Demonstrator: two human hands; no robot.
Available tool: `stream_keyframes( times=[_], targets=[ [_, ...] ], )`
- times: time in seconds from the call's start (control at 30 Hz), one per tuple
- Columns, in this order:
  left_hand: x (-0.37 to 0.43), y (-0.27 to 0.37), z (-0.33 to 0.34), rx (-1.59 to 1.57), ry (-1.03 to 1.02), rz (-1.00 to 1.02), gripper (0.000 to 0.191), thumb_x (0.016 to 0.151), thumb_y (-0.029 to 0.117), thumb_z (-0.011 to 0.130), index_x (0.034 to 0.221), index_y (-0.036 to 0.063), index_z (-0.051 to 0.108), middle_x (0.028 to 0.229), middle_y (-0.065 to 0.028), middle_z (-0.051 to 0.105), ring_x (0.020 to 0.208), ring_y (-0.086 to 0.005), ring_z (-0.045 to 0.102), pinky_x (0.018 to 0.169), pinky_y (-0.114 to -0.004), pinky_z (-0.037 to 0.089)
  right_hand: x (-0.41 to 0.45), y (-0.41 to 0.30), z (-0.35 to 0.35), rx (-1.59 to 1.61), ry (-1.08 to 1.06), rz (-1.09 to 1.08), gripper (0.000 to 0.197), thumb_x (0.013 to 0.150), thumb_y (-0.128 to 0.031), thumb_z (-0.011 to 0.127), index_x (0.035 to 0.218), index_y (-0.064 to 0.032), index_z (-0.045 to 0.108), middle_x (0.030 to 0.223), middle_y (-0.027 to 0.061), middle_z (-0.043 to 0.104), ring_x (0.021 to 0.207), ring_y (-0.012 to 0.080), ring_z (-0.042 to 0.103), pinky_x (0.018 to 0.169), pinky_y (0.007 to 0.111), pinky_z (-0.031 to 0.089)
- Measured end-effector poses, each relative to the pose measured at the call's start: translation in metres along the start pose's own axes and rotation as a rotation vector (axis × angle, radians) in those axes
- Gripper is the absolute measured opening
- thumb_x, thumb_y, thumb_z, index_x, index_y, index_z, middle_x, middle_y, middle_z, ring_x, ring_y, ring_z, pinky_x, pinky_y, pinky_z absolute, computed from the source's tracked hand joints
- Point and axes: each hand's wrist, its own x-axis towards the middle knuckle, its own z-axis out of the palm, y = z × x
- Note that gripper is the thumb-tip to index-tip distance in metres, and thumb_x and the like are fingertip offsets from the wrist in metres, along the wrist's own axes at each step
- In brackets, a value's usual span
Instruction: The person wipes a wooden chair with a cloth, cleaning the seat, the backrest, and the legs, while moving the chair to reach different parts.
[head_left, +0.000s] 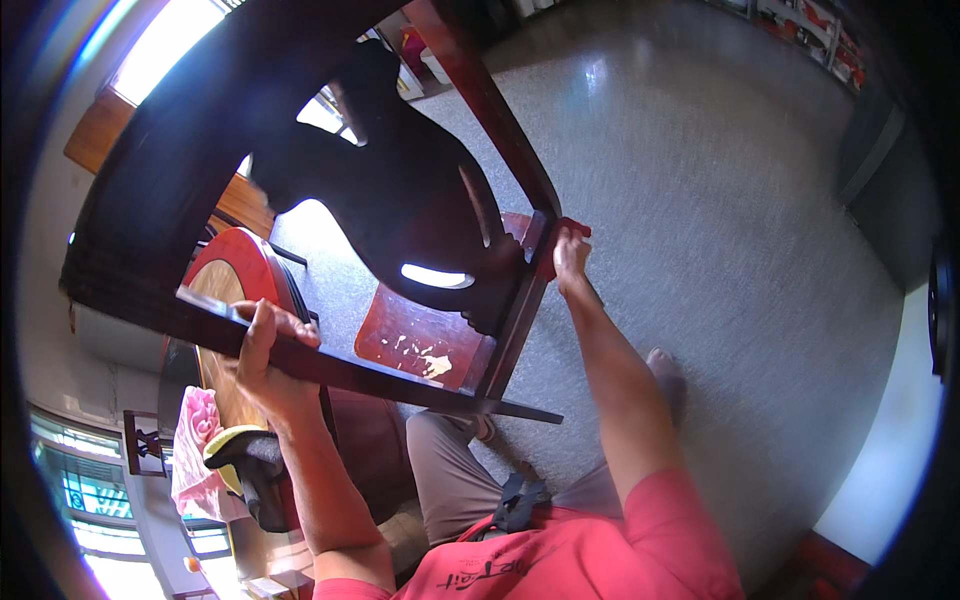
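Observation:
A dark wooden chair's backrest frame (390, 379), with a curved, pierced splat (420, 195) in its middle, is held up and tilted close before me. My left hand (274, 360) grips the side rail nearer the left of the view, with fingers wrapped over its edge. My right hand (571, 259) is closed on a red piece, whose kind I cannot tell, at the frame's corner. Behind and below the splat shows a reddish-brown wooden seat (420, 341) with pale worn patches; whether it belongs to the same chair is unclear.
A round table (234, 251) with a red rim stands at the left. Near it lie a pink cloth (196, 457) and a dark grey and yellow cloth item (259, 465). A grey floor (712, 187) spreads to the right, with a dark cabinet (889, 172) and white wall (870, 450) beyond.

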Motion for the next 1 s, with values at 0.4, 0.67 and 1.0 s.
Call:
stream_keyframes(
  times=[0.4, 0.67, 1.0],
  targets=[
    [-0.017, -0.002, -0.011, -0.015, 0.025, 0.039, 0.016, 0.076, 0.01, 0.06, 0.085, 0.0027, 0.049, 0.061, -0.0054, 0.048, 0.049, -0.0138, 0.05, 0.047, -0.025, 0.043, -0.16, 0.026, -0.019, 0.081, -0.222, -0.316, 0.018, 0.085, -0.01, 0.043, 0.101, -0.0004, 0.043, 0.098, 0.0237, 0.041, 0.084, 0.0396, 0.044, 0.073, 0.044, 0.037],
    [-0.049, -0.01, 0.023, 0.022, 0.067, 0.083, 0.014, 0.067, 0.001, 0.064, 0.072, 0.0006, 0.051, 0.061, -0.0046, 0.051, 0.046, -0.0134, 0.051, 0.045, -0.023, 0.044, -0.233, 0.051, -0.089, 0.348, -0.74, 0.438, 0.031, 0.089, -0.035, 0.041, 0.09, -0.0055, 0.052, 0.07, 0.0053, 0.054, 0.061, 0.0137, 0.052, 0.057, 0.031, 0.042],
    [-0.094, -0.019, 0.063, 0.092, 0.048, 0.066, 0.024, 0.062, 0.003, 0.073, 0.07, 0.001, 0.05, 0.063, -0.0058, 0.053, 0.049, -0.0148, 0.053, 0.049, -0.026, 0.046, -0.256, 0.046, -0.103, 1.378, -0.324, 1.273, 0.05, 0.092, -0.04, 0.019, 0.117, 0.0007, 0.032, 0.119, 0.0226, 0.043, 0.106, 0.0409, 0.045, 0.09, 0.057, 0.035]
  ],
)
